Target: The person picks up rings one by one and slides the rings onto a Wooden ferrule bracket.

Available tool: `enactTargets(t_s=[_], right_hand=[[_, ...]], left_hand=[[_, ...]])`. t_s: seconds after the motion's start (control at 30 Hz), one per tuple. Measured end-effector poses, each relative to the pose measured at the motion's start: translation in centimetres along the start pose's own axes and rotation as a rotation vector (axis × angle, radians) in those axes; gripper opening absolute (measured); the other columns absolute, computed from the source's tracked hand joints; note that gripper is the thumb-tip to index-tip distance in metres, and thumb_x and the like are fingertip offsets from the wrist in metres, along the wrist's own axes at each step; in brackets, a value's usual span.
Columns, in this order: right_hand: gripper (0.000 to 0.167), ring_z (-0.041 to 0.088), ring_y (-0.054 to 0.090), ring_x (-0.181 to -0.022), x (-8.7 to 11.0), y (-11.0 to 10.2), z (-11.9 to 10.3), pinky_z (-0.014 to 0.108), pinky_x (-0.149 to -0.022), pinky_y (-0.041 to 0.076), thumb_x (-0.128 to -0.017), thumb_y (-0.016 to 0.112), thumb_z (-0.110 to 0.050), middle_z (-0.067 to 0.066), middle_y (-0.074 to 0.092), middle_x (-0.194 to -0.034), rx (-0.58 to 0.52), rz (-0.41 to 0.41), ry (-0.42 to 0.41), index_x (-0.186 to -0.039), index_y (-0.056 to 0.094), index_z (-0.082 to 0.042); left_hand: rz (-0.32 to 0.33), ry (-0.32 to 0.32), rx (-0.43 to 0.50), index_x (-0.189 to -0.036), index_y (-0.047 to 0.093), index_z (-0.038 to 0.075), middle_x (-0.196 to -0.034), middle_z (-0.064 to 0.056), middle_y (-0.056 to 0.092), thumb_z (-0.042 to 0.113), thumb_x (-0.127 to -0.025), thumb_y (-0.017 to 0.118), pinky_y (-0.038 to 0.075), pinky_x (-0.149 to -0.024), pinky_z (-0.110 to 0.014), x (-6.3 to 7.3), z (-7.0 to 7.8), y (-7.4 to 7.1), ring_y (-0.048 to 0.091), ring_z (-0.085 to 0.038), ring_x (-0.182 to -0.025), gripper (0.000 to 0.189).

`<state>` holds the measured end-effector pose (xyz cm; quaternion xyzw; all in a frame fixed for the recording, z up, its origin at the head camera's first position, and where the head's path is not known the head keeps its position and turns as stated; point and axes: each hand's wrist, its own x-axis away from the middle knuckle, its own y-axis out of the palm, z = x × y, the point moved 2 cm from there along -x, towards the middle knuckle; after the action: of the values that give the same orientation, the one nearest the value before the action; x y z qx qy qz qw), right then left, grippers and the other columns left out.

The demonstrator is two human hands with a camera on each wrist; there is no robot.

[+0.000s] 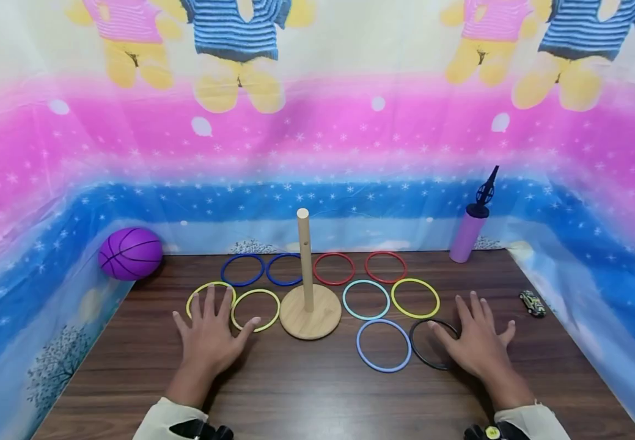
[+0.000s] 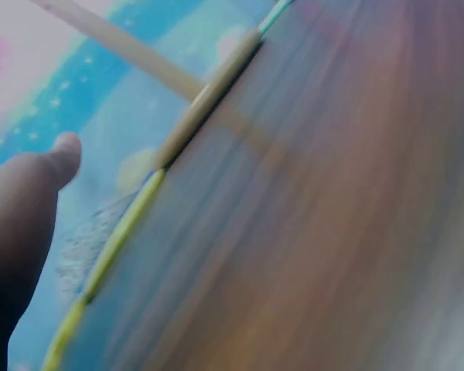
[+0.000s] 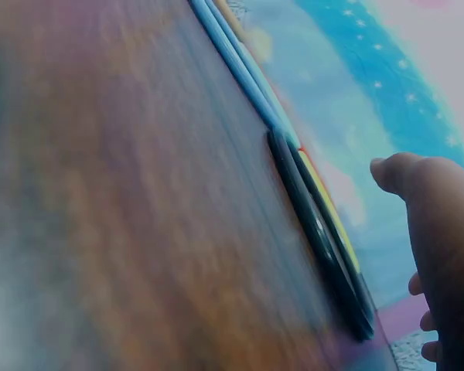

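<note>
Head view: left hand (image 1: 207, 339) and right hand (image 1: 477, 342) spread wide, holding nothing; low rightward sweep could drag black ring (image 1: 423, 362) into toy car (image 1: 532, 304) near right edge of tabletop (image 1: 306, 391).

the black ring (image 1: 418, 359) is partly covered by the right hand (image 1: 479, 343); in both wrist views the counter (image 2: 325, 224) is blurred.
</note>
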<state>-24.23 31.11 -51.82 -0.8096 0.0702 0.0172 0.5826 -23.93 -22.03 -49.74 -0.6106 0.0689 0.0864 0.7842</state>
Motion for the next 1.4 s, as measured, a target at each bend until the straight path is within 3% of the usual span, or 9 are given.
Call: enactTargets(t_s=[0.17, 0.5, 0.73, 1.13, 1.4], right_hand=[[0.114, 0.062, 0.019, -0.161, -1.1, 0.6, -0.6, 0.097, -0.112, 0.002, -0.095, 0.054, -0.087, 0.034, 0.02, -0.177, -0.039, -0.001, -0.005, -0.168, 0.037, -0.001], [0.101, 0.053, 0.03, -0.16, -3.2, 1.2, -1.5, 0.09, -0.116, 0.01, -0.098, 0.064, -0.076, 0.029, 0.034, -0.175, -0.114, 0.067, -0.072, -0.165, 0.046, -0.003], [0.105, 0.055, 0.029, -0.16, -4.5, 2.0, -1.5, 0.089, -0.115, 0.012, -0.095, 0.064, -0.08, 0.028, 0.031, -0.176, -0.143, 0.016, -0.071, -0.168, 0.043, -0.007], [0.111, 0.057, 0.028, -0.159, -4.9, 2.2, -1.5, 0.089, -0.114, 0.013, -0.09, 0.071, -0.08, 0.029, 0.035, -0.173, -0.127, -0.019, -0.096, -0.167, 0.044, -0.005], [0.11, 0.056, 0.029, -0.159, -5.0, 2.4, -1.6, 0.088, -0.114, 0.014, -0.087, 0.073, -0.081, 0.027, 0.039, -0.173, -0.11, -0.021, -0.097, -0.165, 0.048, -0.007]], left_hand=[[0.034, 0.047, -0.004, -0.173, 0.034, 0.015, -0.179, -0.025, 0.025, 0.082, -0.098, 0.055, 0.009, -0.123, -0.089, -0.5, 1.7, 1.4, 0.021, -0.056, -0.165, 0.103], [-0.011, 0.111, -0.006, -0.172, 0.038, 0.022, -0.18, -0.019, 0.03, 0.086, -0.094, 0.055, 0.013, -0.124, -0.088, -0.9, 4.7, 3.3, 0.022, -0.053, -0.166, 0.103], [-0.025, 0.144, -0.018, -0.171, 0.042, 0.024, -0.177, -0.016, 0.037, 0.087, -0.093, 0.055, 0.014, -0.124, -0.088, -1.3, 6.1, 3.9, 0.026, -0.054, -0.165, 0.1], [-0.073, 0.25, 0.056, -0.169, 0.045, 0.028, -0.176, -0.009, 0.042, 0.087, -0.09, 0.061, 0.014, -0.124, -0.088, -1.3, 6.8, 4.5, 0.031, -0.05, -0.164, 0.1], [-0.119, 0.258, 0.047, -0.17, 0.044, 0.03, -0.176, -0.007, 0.042, 0.087, -0.09, 0.06, 0.014, -0.124, -0.087, -1.2, 6.8, 4.7, 0.027, -0.051, -0.165, 0.099]])
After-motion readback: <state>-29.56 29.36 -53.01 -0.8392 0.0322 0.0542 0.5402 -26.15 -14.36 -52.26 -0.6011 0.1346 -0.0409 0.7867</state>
